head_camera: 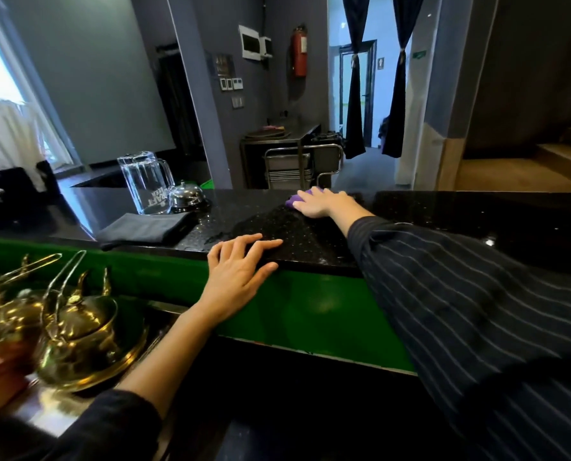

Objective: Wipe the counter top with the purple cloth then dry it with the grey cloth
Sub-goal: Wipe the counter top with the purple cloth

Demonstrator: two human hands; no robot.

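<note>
The black speckled counter top runs across the middle of the view, with a wet patch at its centre. My right hand presses flat on the purple cloth near the counter's far edge; only a small part of the cloth shows past my fingers. My left hand rests open on the near edge of the counter, fingers spread, holding nothing. The grey cloth lies folded on the counter to the left of my left hand.
Behind the grey cloth stand a glass pitcher upside down and a metal service bell. Brass teapots sit on a lower shelf at the left, below the green counter front.
</note>
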